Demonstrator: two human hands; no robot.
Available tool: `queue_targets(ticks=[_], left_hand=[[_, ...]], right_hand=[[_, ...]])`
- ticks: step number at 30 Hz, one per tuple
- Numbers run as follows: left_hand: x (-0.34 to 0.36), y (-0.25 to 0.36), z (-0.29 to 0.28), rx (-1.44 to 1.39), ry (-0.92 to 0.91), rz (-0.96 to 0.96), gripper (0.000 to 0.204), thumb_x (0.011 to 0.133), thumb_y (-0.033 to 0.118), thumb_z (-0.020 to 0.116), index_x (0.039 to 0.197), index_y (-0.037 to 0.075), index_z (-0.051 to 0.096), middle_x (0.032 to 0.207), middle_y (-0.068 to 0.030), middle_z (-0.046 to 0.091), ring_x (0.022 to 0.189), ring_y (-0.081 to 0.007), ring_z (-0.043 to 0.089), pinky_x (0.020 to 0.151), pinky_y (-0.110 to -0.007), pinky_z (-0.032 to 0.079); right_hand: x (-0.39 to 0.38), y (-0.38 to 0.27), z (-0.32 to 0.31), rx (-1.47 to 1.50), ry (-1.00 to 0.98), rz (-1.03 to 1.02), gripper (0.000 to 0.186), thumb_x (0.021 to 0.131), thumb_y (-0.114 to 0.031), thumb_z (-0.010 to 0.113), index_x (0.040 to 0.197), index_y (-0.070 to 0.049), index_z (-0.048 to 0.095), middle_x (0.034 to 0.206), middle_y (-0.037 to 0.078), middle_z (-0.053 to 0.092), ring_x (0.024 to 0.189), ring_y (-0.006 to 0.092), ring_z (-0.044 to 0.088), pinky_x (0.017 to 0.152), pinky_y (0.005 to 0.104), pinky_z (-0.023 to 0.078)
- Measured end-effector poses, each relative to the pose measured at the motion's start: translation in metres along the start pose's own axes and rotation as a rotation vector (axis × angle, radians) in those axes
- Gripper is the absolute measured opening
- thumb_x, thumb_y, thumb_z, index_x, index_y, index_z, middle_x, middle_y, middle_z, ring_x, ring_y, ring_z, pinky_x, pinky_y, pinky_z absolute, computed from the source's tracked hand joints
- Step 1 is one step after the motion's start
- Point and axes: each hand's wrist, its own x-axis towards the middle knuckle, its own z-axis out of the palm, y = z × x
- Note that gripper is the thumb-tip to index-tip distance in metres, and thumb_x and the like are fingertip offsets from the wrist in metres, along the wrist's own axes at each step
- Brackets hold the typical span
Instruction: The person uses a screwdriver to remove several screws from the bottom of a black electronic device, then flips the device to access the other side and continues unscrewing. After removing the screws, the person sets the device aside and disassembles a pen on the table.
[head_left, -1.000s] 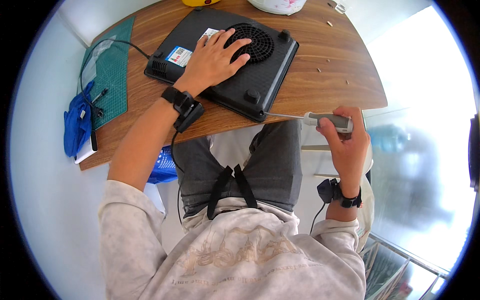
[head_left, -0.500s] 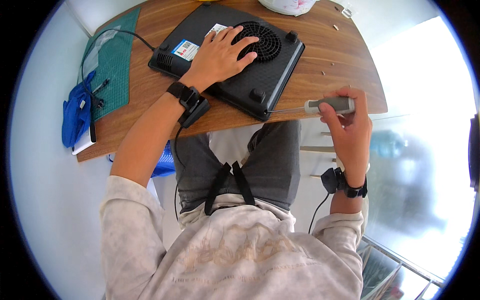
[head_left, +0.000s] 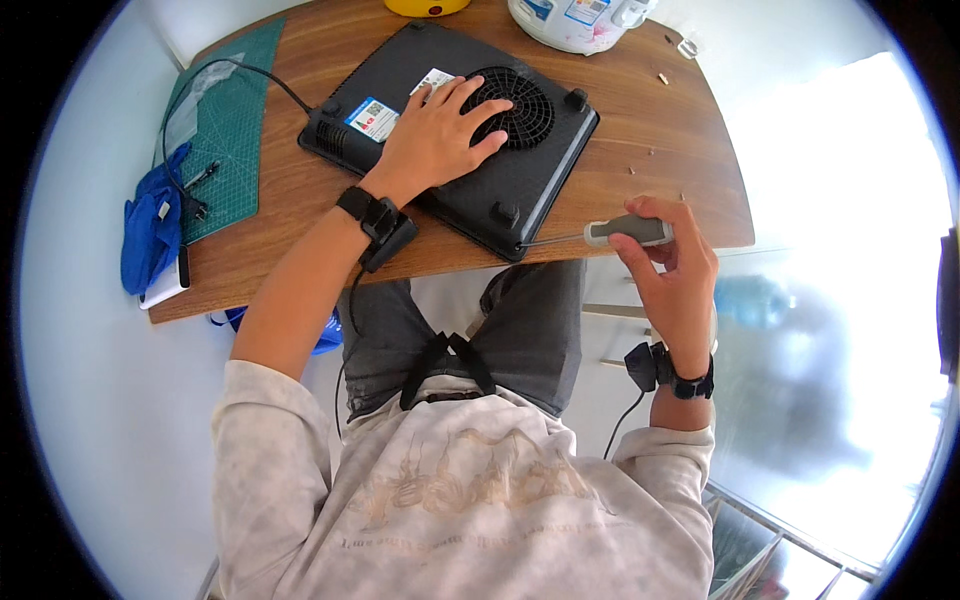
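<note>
A black induction cooker (head_left: 475,185) lies bottom side up on the wooden table, showing its round fan grille (head_left: 515,110), stubby feet and stickers. My left hand (head_left: 425,145) rests flat on its underside with fingers spread, the fingertips reaching the grille's edge. In my right hand (head_left: 680,280) is a screwdriver (head_left: 602,233) with a grey and white handle, gripped between thumb and fingers. Its shaft lies nearly level, and the tip meets the cooker's near corner. Whether the tip sits in a screw is too small to tell.
A black power cord (head_left: 262,68) runs from the cooker over a green cutting mat (head_left: 232,130) to a plug by a blue cloth bag (head_left: 150,230). A white appliance (head_left: 570,35) and a yellow object (head_left: 425,7) stand at the back. Small bits (head_left: 663,78) dot the table's right side.
The whole view has shifted slightly, bringing more of the table's back into sight. My right fingers have changed their hold around the handle. The left hand stays on the cooker.
</note>
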Motion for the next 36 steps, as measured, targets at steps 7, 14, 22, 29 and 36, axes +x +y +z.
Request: queue_targets(ticks=[7,14,22,29,36], left_hand=[[-0.001,0.004,-0.002,-0.022,0.003,-0.024,0.043,0.102,0.048,0.053,0.141,0.029,0.056,0.149,-0.0111,0.051,0.135,-0.0339,0.05,0.114,-0.053,0.038],[-0.002,0.0,0.001,-0.008,-0.01,-0.033,0.044,0.103,0.048,0.052,0.142,0.029,0.056,0.149,-0.0112,0.051,0.136,-0.0349,0.05,0.115,-0.053,0.037],[-0.001,0.0,0.002,0.004,-0.005,-0.042,0.043,0.103,0.049,0.052,0.141,0.031,0.056,0.15,-0.0109,0.051,0.136,-0.0343,0.05,0.116,-0.052,0.037],[0.001,0.003,0.006,-0.002,-0.013,-0.04,0.044,0.104,0.051,0.049,0.142,0.031,0.055,0.151,-0.0108,0.051,0.138,-0.0347,0.049,0.118,-0.052,0.035],[-0.002,-0.003,0.01,0.045,-0.023,-0.042,0.045,0.104,0.052,0.048,0.144,0.031,0.054,0.153,-0.0111,0.049,0.14,-0.0354,0.048,0.119,-0.052,0.034]], right_hand=[[0.0,0.001,-0.004,0.033,-0.057,-0.056,0.032,0.087,0.002,0.074,0.116,-0.003,0.062,0.121,0.012,0.067,0.105,0.0246,0.07,0.082,0.0346,0.063],[-0.007,0.003,-0.011,-0.043,-0.09,-0.078,0.03,0.09,0.003,0.068,0.118,-0.001,0.06,0.114,0.014,0.067,0.101,0.027,0.07,0.083,0.0357,0.062],[-0.018,-0.007,-0.005,-0.083,-0.057,-0.118,0.033,0.091,0.002,0.066,0.123,-0.002,0.061,0.11,0.015,0.067,0.099,0.0257,0.071,0.078,0.033,0.061],[-0.024,0.006,0.0,0.111,0.025,-0.166,0.041,0.093,0.003,0.061,0.133,-0.004,0.057,0.127,0.014,0.066,0.105,0.0226,0.07,0.074,0.0304,0.06],[-0.024,0.002,0.0,-0.069,0.095,-0.21,0.042,0.091,0.006,0.064,0.131,-0.006,0.065,0.131,0.013,0.066,0.105,0.0213,0.069,0.074,0.0286,0.06]])
